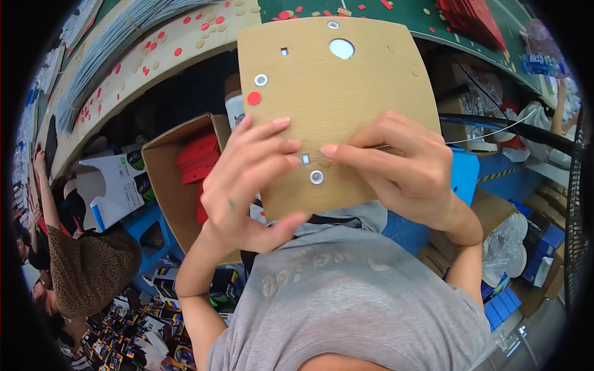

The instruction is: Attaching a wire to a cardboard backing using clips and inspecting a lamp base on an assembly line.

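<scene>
While the brown board sits just over the gray shirt, the left hand rests spread on its lower left side, not clenched, and the right hand is at its lower right. Those right fingers seem to pinch a thin wire, but it is hard to see. Past the board's top runs one long table with one bundle of gray wires and many red and tan bits. Left of the board stands one open box with red pieces. The board has one big round hole, three white rings, one red dot and two small holes.
</scene>
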Demonstrator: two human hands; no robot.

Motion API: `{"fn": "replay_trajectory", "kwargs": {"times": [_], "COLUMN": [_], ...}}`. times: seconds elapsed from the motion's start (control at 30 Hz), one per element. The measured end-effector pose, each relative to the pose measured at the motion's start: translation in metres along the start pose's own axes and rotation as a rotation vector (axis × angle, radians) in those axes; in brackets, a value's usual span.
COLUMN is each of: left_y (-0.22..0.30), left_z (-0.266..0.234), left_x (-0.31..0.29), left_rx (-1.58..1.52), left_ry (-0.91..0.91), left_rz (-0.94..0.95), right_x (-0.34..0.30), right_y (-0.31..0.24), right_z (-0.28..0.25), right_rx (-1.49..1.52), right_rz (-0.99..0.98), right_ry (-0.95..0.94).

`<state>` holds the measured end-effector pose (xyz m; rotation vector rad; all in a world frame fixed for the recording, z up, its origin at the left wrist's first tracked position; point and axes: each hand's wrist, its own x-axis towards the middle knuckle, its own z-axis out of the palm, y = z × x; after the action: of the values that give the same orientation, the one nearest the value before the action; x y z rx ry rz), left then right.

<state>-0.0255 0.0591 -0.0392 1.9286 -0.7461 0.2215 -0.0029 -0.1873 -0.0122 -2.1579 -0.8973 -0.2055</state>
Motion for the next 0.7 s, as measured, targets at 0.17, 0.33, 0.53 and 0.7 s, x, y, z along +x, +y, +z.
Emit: {"fn": "replay_trajectory", "kwargs": {"times": [0.17,0.33,0.53,0.7], "left_y": [-0.002,0.003,0.005,0.004], "left_z": [0.013,0.01,0.015,0.015], "left_x": [-0.026,-0.024,-0.027,-0.024], "left_rx": [0.257,0.257,0.245,0.257], "left_ry": [0.036,0.054,0.06,0.05], "left_rz": [0.087,0.052,0.003,0.021], "right_x": [0.004,0.011,0.014,0.015], "right_y": [0.001,-0.013,-0.018,-0.02], "right_z": [-0.004,-0.014,-0.018,-0.022], "right_rx": [-0.044,-0.266,-0.32,-0.364], "right_rz": [-0.125,-0.2,-0.25,-0.275], "right_ry": [-0.092,-0.278,-0.365,-0.393]}}
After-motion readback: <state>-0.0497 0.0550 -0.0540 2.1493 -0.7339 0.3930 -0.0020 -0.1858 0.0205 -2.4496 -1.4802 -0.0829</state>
